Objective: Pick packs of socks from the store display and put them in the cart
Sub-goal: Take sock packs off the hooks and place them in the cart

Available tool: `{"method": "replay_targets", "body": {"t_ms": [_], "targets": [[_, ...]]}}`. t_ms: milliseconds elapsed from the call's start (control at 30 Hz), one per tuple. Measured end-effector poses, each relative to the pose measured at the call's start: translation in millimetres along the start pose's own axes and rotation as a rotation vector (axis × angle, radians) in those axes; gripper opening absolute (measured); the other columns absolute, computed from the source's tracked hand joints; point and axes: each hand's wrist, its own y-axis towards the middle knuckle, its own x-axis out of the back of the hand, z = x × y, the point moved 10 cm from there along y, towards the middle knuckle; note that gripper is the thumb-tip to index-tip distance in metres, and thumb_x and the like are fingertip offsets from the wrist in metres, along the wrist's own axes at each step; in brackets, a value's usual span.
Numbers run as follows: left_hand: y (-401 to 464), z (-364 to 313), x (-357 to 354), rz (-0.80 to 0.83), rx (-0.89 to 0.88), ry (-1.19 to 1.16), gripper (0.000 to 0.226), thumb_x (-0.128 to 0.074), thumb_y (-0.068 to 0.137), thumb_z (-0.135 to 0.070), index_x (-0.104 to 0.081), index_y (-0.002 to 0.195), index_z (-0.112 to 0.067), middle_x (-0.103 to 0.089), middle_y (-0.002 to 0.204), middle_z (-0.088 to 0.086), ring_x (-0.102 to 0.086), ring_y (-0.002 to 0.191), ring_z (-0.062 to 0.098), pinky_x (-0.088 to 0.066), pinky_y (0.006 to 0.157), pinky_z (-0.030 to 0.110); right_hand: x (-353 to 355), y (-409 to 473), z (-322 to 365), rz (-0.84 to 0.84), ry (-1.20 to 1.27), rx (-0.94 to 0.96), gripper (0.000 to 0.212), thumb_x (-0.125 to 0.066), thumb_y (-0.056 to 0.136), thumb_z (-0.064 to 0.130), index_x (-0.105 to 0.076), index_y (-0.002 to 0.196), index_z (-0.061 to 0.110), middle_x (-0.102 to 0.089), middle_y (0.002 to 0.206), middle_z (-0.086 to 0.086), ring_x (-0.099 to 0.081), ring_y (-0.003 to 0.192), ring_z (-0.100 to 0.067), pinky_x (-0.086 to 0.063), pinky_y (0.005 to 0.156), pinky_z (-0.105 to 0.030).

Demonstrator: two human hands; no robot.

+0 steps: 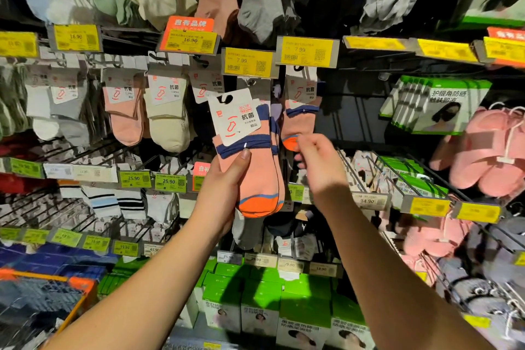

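Observation:
My left hand (pixel 224 190) grips a pack of pink socks (pixel 255 167) with navy stripes, orange toes and a white card label, held up in front of the display. A second pack of the same socks (pixel 299 119) hangs on its hook just to the right. My right hand (pixel 318 162) pinches the orange toe of that hanging pack. The cart (pixel 71 290), with an orange rim and wire basket, shows at the bottom left corner.
Rows of hanging socks (pixel 167 119) fill the display on metal hooks with yellow and green price tags (pixel 306 51). Green boxes (pixel 284 301) stand on the shelf below. Pink slippers (pixel 488 156) and green mask packs (pixel 434 105) hang at the right.

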Motion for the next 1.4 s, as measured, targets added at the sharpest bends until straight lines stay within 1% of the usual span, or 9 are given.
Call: {"method": "replay_targets", "body": {"t_ms": [100,233,433,700,767,933,1100,1267,1400], "targets": [[-4,1,-3,0.016,-0.012,0.01,0.025,-0.063,0.096,-0.014,-0.06,0.12,-0.02,-0.078,0.103,-0.006,-0.073,0.097,0.01,-0.058,0.08,0.026,-28,-23,2,0.083,0.072,0.065,0.003,-0.056,0.101,0.025,-0.057,0.099,0.027,-0.061,0.098,-0.003,-0.057,0.089,-0.011,-0.049,0.082,-0.026],[-7,4,-2,0.008,0.003,0.013,0.023,-0.062,0.095,-0.008,-0.059,0.117,-0.016,-0.077,0.1,-0.001,-0.074,0.089,0.011,-0.057,0.073,0.023,-39,-25,-5,0.088,0.12,0.066,0.019,-0.069,0.093,0.021,-0.055,0.102,0.029,-0.06,0.105,-0.006,-0.057,0.095,-0.019,-0.051,0.086,-0.03],[-5,13,2,-0.012,0.026,0.091,0.058,-0.082,0.073,-0.025,-0.058,0.124,-0.012,-0.075,0.112,0.006,-0.073,0.101,0.02,-0.057,0.084,0.035,-46,-29,-13,0.096,0.253,0.033,0.017,-0.065,0.095,0.011,-0.063,0.104,0.025,-0.074,0.092,0.006,-0.067,0.085,-0.008,-0.054,0.077,-0.024],[-6,11,9,-0.029,0.005,0.237,0.056,-0.087,0.074,-0.033,-0.055,0.119,-0.023,-0.074,0.111,-0.002,-0.072,0.102,0.014,-0.056,0.088,0.035,-50,-25,-23,0.12,0.364,-0.047,0.018,-0.059,0.099,0.011,-0.066,0.107,0.025,-0.075,0.102,0.008,-0.071,0.093,-0.008,-0.056,0.077,-0.02],[-7,9,9,-0.03,-0.009,0.262,0.053,-0.08,0.078,-0.047,-0.056,0.121,-0.026,-0.074,0.111,-0.006,-0.071,0.102,0.013,-0.056,0.087,0.034,-48,-22,-27,0.106,0.389,-0.086,0.017,-0.059,0.099,0.013,-0.067,0.108,0.025,-0.076,0.101,0.006,-0.072,0.091,-0.01,-0.056,0.074,-0.021],[-2,1,15,-0.068,-0.036,0.208,0.024,-0.054,0.103,-0.03,-0.059,0.125,-0.022,-0.073,0.109,-0.007,-0.071,0.098,0.006,-0.057,0.085,0.029,-37,-17,-35,0.061,0.526,-0.151,0.026,-0.055,0.101,0.015,-0.062,0.126,0.013,-0.074,0.116,-0.01,-0.07,0.106,-0.027,-0.057,0.092,-0.041],[3,-7,29,-0.115,-0.064,0.176,0.032,-0.061,0.096,-0.038,-0.06,0.124,-0.022,-0.074,0.115,0.0,-0.07,0.109,0.021,-0.055,0.09,0.039,-3,9,-24,0.006,0.406,-0.067,0.012,-0.056,0.101,0.017,-0.063,0.11,0.021,-0.078,0.096,0.004,-0.073,0.087,-0.013,-0.055,0.077,-0.033],[6,-12,23,-0.069,-0.055,0.081,0.016,-0.054,0.103,-0.025,-0.062,0.116,-0.027,-0.075,0.111,-0.003,-0.071,0.101,0.016,-0.056,0.085,0.035,21,38,0,0.01,0.208,0.067,0.02,-0.061,0.095,0.035,-0.062,0.115,0.03,-0.074,0.116,0.0,-0.069,0.11,-0.021,-0.051,0.099,-0.05],[4,-16,12,-0.048,-0.05,0.013,0.02,-0.052,0.103,-0.022,-0.061,0.12,-0.024,-0.075,0.112,-0.002,-0.072,0.097,0.012,-0.057,0.074,0.025,23,56,15,0.011,0.131,0.126,0.018,-0.062,0.096,0.036,-0.062,0.113,0.034,-0.074,0.113,0.007,-0.069,0.106,-0.011,-0.053,0.096,-0.042]]}}
